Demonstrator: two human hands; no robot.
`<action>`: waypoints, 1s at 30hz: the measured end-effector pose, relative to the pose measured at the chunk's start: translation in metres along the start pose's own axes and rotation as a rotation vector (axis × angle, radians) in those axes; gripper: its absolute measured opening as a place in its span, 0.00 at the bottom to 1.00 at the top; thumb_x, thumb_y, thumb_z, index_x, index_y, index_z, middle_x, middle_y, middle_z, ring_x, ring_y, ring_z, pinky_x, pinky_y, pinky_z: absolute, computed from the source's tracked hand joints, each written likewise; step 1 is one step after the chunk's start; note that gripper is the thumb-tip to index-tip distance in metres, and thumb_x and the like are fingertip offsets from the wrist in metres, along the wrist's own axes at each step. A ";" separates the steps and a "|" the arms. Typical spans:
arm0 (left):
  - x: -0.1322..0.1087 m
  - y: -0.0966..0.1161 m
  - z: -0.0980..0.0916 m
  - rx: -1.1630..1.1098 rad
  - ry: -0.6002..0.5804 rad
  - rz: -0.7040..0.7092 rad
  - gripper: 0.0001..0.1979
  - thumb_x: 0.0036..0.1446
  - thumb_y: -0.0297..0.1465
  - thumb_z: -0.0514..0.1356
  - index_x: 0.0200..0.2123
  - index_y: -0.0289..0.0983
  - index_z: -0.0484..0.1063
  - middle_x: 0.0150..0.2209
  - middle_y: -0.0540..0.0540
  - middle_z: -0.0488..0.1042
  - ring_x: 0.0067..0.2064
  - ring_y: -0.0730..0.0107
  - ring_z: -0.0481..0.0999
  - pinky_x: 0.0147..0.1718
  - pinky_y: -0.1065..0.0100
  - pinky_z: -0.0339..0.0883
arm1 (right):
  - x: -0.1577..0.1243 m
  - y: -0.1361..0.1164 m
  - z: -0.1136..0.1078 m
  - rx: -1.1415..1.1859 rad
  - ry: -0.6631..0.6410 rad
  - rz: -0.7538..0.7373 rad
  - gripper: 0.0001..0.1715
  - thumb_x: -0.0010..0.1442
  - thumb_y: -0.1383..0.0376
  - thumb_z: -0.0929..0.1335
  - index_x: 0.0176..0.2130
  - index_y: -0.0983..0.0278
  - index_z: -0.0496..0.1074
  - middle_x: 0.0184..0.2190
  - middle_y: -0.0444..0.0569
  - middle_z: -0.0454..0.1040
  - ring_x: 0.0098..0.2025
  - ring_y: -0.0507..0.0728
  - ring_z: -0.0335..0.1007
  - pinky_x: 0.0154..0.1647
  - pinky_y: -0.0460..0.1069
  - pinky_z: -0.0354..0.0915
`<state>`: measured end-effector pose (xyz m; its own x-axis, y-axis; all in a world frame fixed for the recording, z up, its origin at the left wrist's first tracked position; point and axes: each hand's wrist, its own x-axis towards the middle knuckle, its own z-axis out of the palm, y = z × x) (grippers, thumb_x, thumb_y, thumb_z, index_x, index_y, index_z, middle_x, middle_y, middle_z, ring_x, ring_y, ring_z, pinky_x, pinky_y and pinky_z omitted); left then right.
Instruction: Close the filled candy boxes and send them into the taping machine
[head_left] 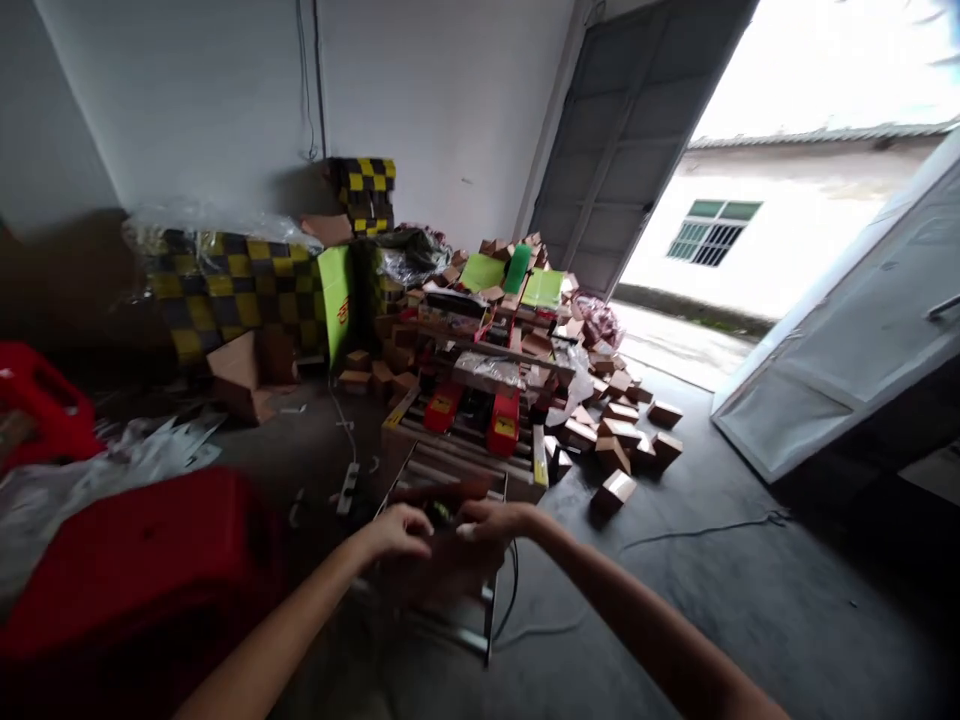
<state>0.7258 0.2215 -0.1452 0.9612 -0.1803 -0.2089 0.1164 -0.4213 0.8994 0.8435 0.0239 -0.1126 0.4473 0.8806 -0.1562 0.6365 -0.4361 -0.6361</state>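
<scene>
A brown cardboard box (pixel 439 570), blurred by motion, is in front of me above the roller conveyor (pixel 427 470), its top flaps raised. My left hand (pixel 397 530) is closed at its left side, with fingers and thumb curled around the edge. From the other side my right hand (pixel 487 521) grips the box near its top edge, fingers bent inward. A small greenish item (pixel 438 513) shows between the two hands in the box opening; what it is cannot be made out.
Beyond the conveyor stands a taping machine with red parts (pixel 504 422). Many small boxes (pixel 616 490) lie piled behind it and to its right. A red stool (pixel 142 560) is close on the left, near a power strip (pixel 348 488). Cables cross the floor at right.
</scene>
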 end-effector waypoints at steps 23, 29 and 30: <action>-0.026 -0.036 0.067 0.235 1.021 0.063 0.29 0.46 0.40 0.66 0.48 0.35 0.60 0.46 0.37 0.67 0.51 0.49 0.67 0.49 0.47 0.63 | 0.017 -0.005 0.053 -0.100 0.223 -0.143 0.21 0.51 0.75 0.61 0.37 0.58 0.76 0.40 0.45 0.77 0.45 0.57 0.70 0.53 0.53 0.59; -0.023 -0.032 0.065 0.084 0.959 0.269 0.27 0.57 0.34 0.59 0.57 0.37 0.53 0.54 0.38 0.64 0.56 0.59 0.65 0.55 0.56 0.60 | 0.012 -0.009 0.063 -0.097 0.537 -0.040 0.12 0.53 0.70 0.63 0.39 0.61 0.69 0.41 0.50 0.71 0.46 0.59 0.65 0.50 0.54 0.60; -0.024 -0.031 0.065 0.088 0.973 0.267 0.25 0.57 0.34 0.59 0.55 0.37 0.55 0.51 0.39 0.67 0.54 0.60 0.67 0.54 0.57 0.62 | 0.008 -0.009 0.067 -0.089 0.676 -0.028 0.12 0.52 0.69 0.64 0.39 0.62 0.67 0.42 0.51 0.68 0.48 0.60 0.63 0.50 0.55 0.60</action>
<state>0.6830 0.1812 -0.1934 0.7444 0.5076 0.4337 -0.1134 -0.5441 0.8313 0.7993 0.0476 -0.1589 0.7056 0.5956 0.3839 0.6899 -0.4541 -0.5637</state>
